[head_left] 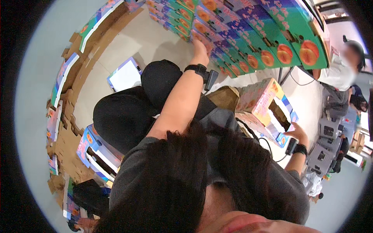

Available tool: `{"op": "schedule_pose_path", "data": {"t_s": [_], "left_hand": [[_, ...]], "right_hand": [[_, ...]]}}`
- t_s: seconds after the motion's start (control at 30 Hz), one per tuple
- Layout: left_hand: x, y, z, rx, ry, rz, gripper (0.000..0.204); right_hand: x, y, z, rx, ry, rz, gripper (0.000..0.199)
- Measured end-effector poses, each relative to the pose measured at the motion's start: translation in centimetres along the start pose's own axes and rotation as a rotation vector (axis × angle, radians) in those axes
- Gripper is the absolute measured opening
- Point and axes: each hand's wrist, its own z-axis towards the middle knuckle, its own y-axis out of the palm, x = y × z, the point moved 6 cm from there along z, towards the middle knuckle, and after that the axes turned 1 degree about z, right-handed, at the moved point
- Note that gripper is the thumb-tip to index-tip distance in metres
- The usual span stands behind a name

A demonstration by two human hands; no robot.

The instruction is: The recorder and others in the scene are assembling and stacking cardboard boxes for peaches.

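Observation:
My left hand reaches up to the lower face of a tall stack of printed cardboard boxes, green and purple with peach pictures. Its fingers blur into the box print, so their grip is unclear. To the right, my right hand is at the end of a pink, white and blue carton with a long cut-out in its side. Its thumb and forefinger lie around the carton's edge. Dark bands with small devices sit on both wrists.
A flat white and blue carton piece lies on the floor. Left of my knee stands another cut-out carton. Brown cardboard stacks line the left. At right are grey crates, a black cable and a person in white.

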Motion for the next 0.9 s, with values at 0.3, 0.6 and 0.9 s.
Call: {"op": "schedule_pose_path", "data": {"t_s": [0.3,0.6,0.9], "left_hand": [[1.6,-1.0,-2.0,0.022,0.000,0.010,0.056],[2.3,-1.4,-1.7,-0.032,0.057,-0.127,0.047],[3.5,-1.6,-2.6,0.017,0.291,-0.134,0.055]], "right_hand": [[-3.7,8.9,3.8,0.224,-0.255,-0.255,0.154],[-5.0,11.1,4.8,0.320,-0.183,-0.194,0.108],[1.6,4.0,-2.2,0.783,0.019,-0.246,0.092]]}}
